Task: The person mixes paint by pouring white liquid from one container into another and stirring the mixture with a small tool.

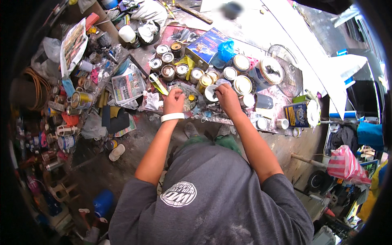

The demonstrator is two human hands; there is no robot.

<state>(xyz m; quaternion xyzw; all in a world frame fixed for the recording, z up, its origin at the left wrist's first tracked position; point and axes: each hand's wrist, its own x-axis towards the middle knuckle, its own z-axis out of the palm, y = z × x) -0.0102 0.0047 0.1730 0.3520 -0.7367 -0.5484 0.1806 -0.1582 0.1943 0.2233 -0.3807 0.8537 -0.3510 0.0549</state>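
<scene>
My right hand [228, 98] has its fingers closed at the rim of a small can [210, 94] with a pale top or white contents, near the table's front edge. To its left, my left hand [174, 101] is curled beside the lower end of a yellow strip [158, 84]; what its fingers hold, if anything, is hidden. Between the hands lies a grey, smeared patch with a small yellow round piece [191, 97] on it. Just beyond stand several paint cans, among them a gold-sided can [204, 83] and a white-topped can [242, 85].
A large paint tin [269, 70], a blue box [208, 45] and a blue plastic bag [224, 52] stand farther back. Folded newspaper [127, 86] lies left, next to crowded shelves of cans. A dark rectangular tin [297, 114] is at the right table edge. Slippers [117, 152] lie on the floor.
</scene>
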